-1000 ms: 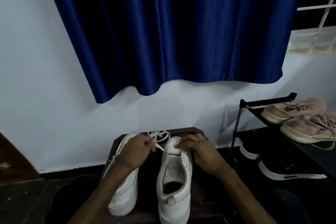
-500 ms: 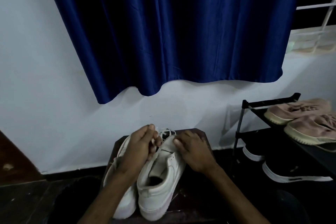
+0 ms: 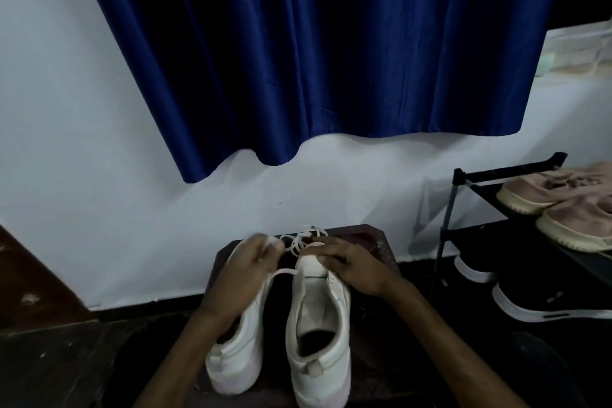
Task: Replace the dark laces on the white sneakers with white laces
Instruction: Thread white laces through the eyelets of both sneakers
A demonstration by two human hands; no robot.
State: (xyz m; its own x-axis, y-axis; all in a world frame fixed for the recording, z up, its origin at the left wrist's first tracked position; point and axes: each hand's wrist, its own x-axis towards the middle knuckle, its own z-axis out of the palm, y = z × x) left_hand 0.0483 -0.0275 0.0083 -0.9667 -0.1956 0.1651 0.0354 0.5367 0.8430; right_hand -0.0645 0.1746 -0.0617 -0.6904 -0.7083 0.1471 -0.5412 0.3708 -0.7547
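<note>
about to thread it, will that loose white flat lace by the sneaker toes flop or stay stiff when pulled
Probably floppy: the flat white shoelace lies in loose loops and sags from the left hand pinching it. Likely light, dragging easily. The white thick-soled sneaker under the right hand might shift if tugged.

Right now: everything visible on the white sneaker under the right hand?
White sneaker, smooth leather-look upper, thick white sole, heel tab facing the camera, dark opening. It stands upright on the dark stool, toe pointing away, beside the other sneaker. The right hand rests on its forefoot; a white lace runs from there to the left hand, which pinches it.
</note>
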